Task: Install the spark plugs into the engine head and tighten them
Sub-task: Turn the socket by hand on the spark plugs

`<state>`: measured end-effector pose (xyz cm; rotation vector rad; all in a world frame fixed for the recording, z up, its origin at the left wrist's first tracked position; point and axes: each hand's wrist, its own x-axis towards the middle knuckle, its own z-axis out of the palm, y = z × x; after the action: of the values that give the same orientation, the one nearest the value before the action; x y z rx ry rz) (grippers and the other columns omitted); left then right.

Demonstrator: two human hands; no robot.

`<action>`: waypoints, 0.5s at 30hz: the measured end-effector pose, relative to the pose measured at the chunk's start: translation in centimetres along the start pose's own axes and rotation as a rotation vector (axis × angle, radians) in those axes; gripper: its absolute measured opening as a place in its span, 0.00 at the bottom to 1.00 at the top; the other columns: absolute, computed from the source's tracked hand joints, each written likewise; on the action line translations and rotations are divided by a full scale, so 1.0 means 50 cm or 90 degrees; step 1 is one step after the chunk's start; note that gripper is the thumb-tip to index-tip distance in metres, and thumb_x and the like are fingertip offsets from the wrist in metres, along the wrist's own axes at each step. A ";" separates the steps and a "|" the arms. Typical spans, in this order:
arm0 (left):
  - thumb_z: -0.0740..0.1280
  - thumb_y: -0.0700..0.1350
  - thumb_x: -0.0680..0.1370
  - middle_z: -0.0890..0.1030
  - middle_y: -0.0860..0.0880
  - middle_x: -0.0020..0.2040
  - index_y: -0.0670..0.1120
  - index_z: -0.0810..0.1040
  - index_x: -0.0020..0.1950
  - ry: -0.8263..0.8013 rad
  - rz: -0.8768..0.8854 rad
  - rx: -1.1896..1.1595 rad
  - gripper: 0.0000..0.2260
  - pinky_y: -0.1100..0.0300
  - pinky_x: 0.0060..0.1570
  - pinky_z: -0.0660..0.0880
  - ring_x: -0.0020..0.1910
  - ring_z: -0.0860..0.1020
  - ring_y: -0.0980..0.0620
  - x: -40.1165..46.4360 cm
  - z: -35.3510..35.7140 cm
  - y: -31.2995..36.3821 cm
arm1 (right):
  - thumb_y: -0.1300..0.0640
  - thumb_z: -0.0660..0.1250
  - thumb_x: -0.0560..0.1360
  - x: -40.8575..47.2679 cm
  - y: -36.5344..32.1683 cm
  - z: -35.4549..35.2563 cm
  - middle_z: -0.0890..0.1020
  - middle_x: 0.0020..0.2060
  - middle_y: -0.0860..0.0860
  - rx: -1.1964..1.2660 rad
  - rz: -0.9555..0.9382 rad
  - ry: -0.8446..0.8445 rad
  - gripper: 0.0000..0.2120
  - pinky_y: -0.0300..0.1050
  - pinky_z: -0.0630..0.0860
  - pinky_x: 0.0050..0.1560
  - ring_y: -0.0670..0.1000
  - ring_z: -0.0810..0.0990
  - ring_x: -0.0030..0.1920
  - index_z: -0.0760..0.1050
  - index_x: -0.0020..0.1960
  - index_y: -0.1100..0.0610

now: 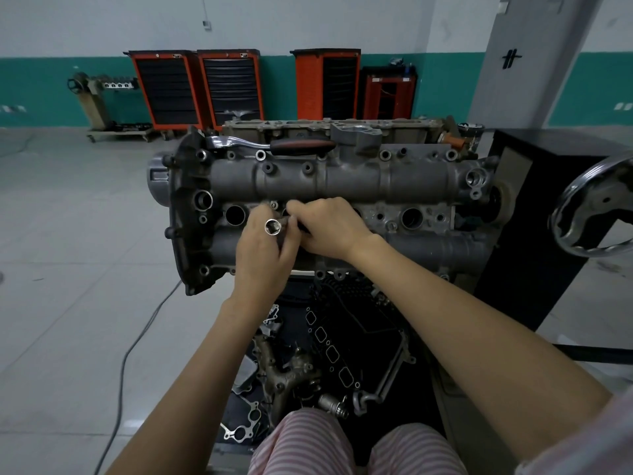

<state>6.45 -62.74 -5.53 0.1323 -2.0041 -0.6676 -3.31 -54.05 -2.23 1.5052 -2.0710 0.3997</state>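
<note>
Evidently both hands, left and right, grip the socket over the engine head.

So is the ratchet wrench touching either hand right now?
Apart. The head view shows the ratchet wrench lying on the engine head's far edge, clear of both hands, which hold a socket.

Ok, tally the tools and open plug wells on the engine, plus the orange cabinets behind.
Sockets: 1, held in both hands
Ratchets: 1, lying on the engine's far edge
Open plug wells in view: 2
Orange cabinets: 4
Total: 8
</note>
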 end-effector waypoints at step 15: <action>0.59 0.44 0.77 0.68 0.46 0.39 0.37 0.69 0.42 0.000 -0.004 0.005 0.10 0.66 0.36 0.58 0.36 0.66 0.51 0.003 -0.001 0.000 | 0.53 0.63 0.73 0.002 0.000 0.003 0.80 0.32 0.56 -0.002 0.011 0.019 0.10 0.44 0.61 0.29 0.61 0.78 0.32 0.70 0.45 0.60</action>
<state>6.40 -62.83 -5.40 0.1438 -2.0068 -0.6635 -3.36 -54.21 -2.33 1.4708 -2.0618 0.4233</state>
